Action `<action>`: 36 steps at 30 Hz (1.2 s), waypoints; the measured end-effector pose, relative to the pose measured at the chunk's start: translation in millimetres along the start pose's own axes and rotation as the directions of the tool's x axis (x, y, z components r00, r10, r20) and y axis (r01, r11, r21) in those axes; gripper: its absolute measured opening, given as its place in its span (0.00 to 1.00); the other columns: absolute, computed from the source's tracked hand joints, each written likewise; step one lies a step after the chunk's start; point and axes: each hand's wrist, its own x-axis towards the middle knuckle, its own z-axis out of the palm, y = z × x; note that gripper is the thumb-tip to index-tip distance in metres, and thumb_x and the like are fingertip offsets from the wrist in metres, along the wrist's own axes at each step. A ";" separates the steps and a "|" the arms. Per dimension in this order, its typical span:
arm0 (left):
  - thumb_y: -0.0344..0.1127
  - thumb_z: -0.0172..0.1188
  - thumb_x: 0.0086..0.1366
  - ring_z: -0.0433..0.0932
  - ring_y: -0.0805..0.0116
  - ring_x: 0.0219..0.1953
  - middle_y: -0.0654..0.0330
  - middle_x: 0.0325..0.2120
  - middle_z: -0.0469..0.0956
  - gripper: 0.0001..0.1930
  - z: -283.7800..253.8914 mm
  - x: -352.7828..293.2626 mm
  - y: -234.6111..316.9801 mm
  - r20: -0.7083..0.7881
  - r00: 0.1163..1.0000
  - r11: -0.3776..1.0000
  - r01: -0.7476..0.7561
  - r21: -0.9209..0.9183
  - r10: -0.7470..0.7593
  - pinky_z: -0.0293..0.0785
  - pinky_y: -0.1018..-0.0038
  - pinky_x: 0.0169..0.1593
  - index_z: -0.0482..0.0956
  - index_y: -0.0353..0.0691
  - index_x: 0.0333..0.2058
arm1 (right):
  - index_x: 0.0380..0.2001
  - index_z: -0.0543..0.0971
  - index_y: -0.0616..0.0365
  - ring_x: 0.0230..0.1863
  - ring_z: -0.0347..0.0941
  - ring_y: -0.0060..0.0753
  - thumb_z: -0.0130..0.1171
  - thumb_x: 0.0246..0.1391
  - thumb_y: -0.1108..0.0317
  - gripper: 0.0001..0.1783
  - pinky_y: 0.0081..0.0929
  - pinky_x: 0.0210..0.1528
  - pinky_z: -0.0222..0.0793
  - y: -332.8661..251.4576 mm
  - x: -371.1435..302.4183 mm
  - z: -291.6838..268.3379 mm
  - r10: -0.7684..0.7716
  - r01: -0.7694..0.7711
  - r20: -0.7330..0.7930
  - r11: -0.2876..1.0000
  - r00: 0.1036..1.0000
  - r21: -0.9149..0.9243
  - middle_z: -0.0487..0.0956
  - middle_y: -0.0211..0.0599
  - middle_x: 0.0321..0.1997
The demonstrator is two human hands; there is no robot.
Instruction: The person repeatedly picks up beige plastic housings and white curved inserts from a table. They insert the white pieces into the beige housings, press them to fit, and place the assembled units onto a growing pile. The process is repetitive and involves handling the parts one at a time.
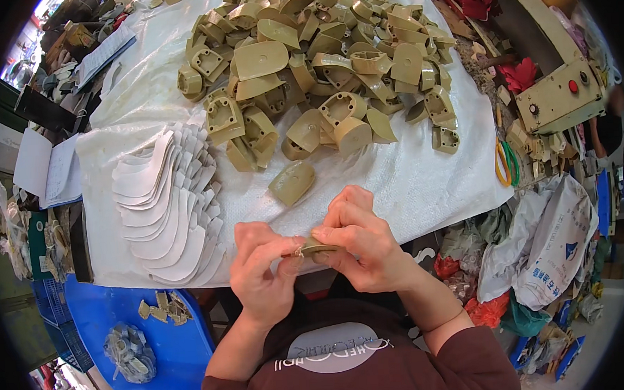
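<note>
Your right hand (364, 245) is closed in a pinch, thumb against fingers, on a tan piece (319, 246) in front of your torso. Your left hand (261, 272) is curled at the piece's left end; whether its fingertips grip the piece or a thin, blurred strand cannot be told. Your fingers cover much of the piece, and its underside is hidden.

The desk (425, 192) is covered with a wrinkled white sheet. One loose tan block (292, 182) lies just beyond your hands; farther off, a heap of tan blocks (262, 60) overlaps, hiding its lower layers, and is cut off at the top. Left of your left hand stand overlapping white sheets (165, 213). Beyond your right hand, toward the dark rim, is a control box (564, 97).
</note>
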 end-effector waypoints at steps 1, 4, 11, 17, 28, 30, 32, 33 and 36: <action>0.28 0.65 0.54 0.64 0.66 0.24 0.61 0.18 0.66 0.06 1.9 1.4 2.3 -0.008 1.000 1.000 -0.020 -0.007 0.020 0.60 0.75 0.26 0.78 0.38 0.31 | 0.37 0.77 0.54 0.35 0.63 0.34 0.62 0.33 0.78 0.21 0.41 0.46 0.48 -1.7 1.1 -1.5 0.010 -0.011 0.032 0.999 0.999 0.051 0.69 0.28 0.29; 0.27 0.67 0.49 0.65 0.65 0.26 0.62 0.18 0.66 0.09 -0.1 -5.4 8.1 0.038 0.998 0.998 0.055 -0.006 -0.055 0.62 0.73 0.30 0.75 0.38 0.28 | 0.36 0.77 0.55 0.35 0.63 0.33 0.63 0.32 0.77 0.20 0.41 0.46 0.49 -3.9 1.4 -3.1 0.016 -0.018 0.096 1.000 0.995 0.016 0.69 0.27 0.29; 0.22 0.68 0.40 0.67 0.65 0.28 0.66 0.20 0.69 0.14 2.7 -5.8 6.4 -0.067 0.992 0.993 -0.100 0.060 0.104 0.64 0.74 0.32 0.79 0.41 0.28 | 0.38 0.75 0.52 0.35 0.66 0.34 0.67 0.38 0.71 0.20 0.37 0.42 0.55 -0.7 2.0 -2.9 -0.175 0.177 0.026 0.962 0.984 -0.208 0.77 0.29 0.37; 0.20 0.67 0.39 0.67 0.64 0.29 0.66 0.21 0.68 0.13 -17.9 -0.9 -2.5 -0.136 0.990 0.990 -0.013 0.137 0.032 0.63 0.73 0.32 0.80 0.44 0.25 | 0.36 0.76 0.55 0.38 0.69 0.39 0.66 0.45 0.65 0.15 0.37 0.47 0.60 -23.0 6.7 -2.2 -0.023 0.013 -0.125 0.996 0.992 -0.084 0.76 0.34 0.36; 0.19 0.65 0.42 0.78 0.60 0.37 0.57 0.33 0.76 0.14 -11.1 -6.5 11.4 0.101 0.987 0.991 -0.120 -0.055 0.125 0.64 0.72 0.36 0.74 0.41 0.28 | 0.45 0.68 0.68 0.47 0.74 0.34 0.41 0.67 0.63 0.16 0.32 0.51 0.71 -19.0 -29.7 18.6 0.656 -0.316 -0.010 0.377 0.755 0.871 0.75 0.48 0.46; 0.21 0.64 0.41 0.79 0.62 0.34 0.57 0.33 0.76 0.13 -10.9 -7.2 11.4 0.161 0.969 0.975 -0.204 0.087 0.189 0.63 0.73 0.34 0.73 0.41 0.27 | 0.46 0.68 0.69 0.50 0.73 0.36 0.38 0.68 0.65 0.16 0.33 0.52 0.71 -16.9 -37.5 17.4 0.641 -0.363 0.030 0.394 0.767 0.845 0.75 0.52 0.48; 0.25 0.63 0.41 0.78 0.64 0.32 0.59 0.32 0.75 0.12 -9.2 -2.6 15.6 0.230 0.946 0.933 -0.281 0.223 0.230 0.61 0.74 0.33 0.72 0.41 0.26 | 0.46 0.69 0.69 0.50 0.73 0.36 0.39 0.67 0.65 0.16 0.32 0.53 0.71 -23.4 -35.5 16.5 0.642 -0.365 0.014 0.418 0.767 0.832 0.74 0.53 0.51; 0.26 0.63 0.41 0.78 0.65 0.32 0.59 0.32 0.75 0.11 -8.0 -1.6 16.6 0.253 0.935 0.913 -0.313 0.263 0.248 0.61 0.74 0.32 0.72 0.41 0.26 | 0.46 0.69 0.69 0.51 0.73 0.36 0.39 0.67 0.66 0.16 0.32 0.53 0.71 -25.7 -35.0 16.6 0.641 -0.366 0.007 0.429 0.767 0.825 0.74 0.54 0.52; 0.30 0.61 0.42 0.76 0.67 0.29 0.60 0.30 0.73 0.10 -4.6 2.8 21.5 0.313 0.908 0.849 -0.386 0.361 0.280 0.59 0.73 0.31 0.70 0.42 0.24 | 0.46 0.70 0.69 0.52 0.73 0.35 0.40 0.67 0.66 0.16 0.29 0.53 0.70 -22.6 -40.2 18.8 0.606 -0.387 0.003 0.504 0.795 0.772 0.73 0.54 0.55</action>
